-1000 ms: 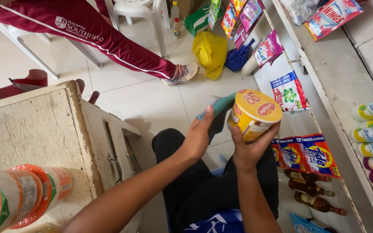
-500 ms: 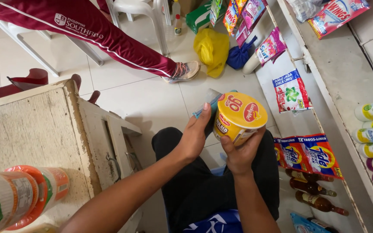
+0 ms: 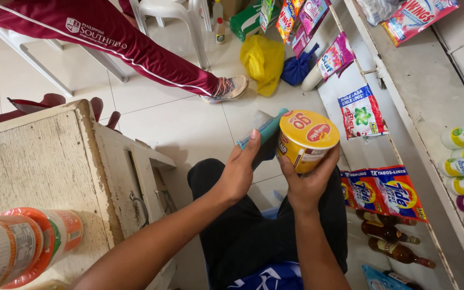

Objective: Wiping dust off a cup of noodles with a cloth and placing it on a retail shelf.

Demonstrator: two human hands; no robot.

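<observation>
- Since earlier, both hands lifted the yellow noodle cup (image 3: 305,140) higher
- Right hand (image 3: 308,185) cradles it from beneath, grip clamped on its wall
- Left hand (image 3: 239,174) pinches a teal cloth (image 3: 264,131) against its side

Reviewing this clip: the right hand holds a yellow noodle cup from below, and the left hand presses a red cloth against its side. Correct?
Not quite. In the head view the cloth is teal, not red. The rest holds: the right hand holds the yellow noodle cup from below, and the left hand presses the cloth against its side.
</observation>
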